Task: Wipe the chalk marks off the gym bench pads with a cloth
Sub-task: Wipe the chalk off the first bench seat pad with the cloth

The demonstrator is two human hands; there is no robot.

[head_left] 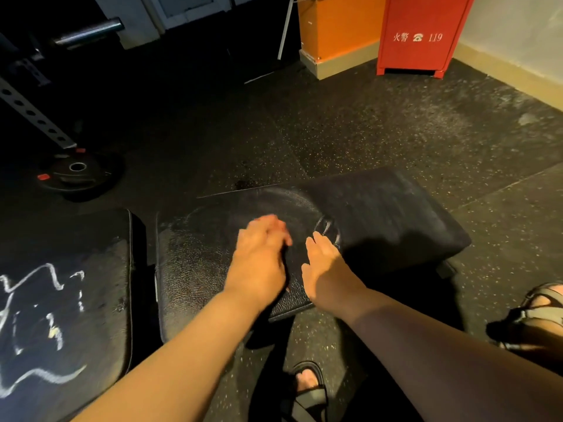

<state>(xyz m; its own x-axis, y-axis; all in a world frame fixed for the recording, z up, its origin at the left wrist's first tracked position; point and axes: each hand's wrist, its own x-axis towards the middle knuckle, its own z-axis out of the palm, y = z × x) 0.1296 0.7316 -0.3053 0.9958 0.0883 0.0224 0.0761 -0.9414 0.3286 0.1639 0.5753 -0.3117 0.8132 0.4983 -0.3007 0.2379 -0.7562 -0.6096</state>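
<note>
I see the surface as two black pads side by side, its long axis running left to right across my view. The near pad (pixel 195 269) lies straight under the hands and shows only a pale smear (pixel 289 202). The far-left pad (pixel 100 300), across a narrow gap, carries bold white chalk marks (pixel 45 281).

A dark cloth (pixel 390 220) lies draped over the right end of the near pad, with a fold at its left edge.

The hands are close together but not touching. My right hand (pixel 326 269) lies flat with straight fingers, the tips on the cloth's folded edge. My left hand (pixel 259 257) is blurred and its fingers are curled, and I cannot tell whether it grips any cloth.

I judge the heavy work to be leftward. The marks sit well apart from the cloth, on the opposite side of both hands. The left hand is nearer them, so the cloth must travel left along the axis.
</note>
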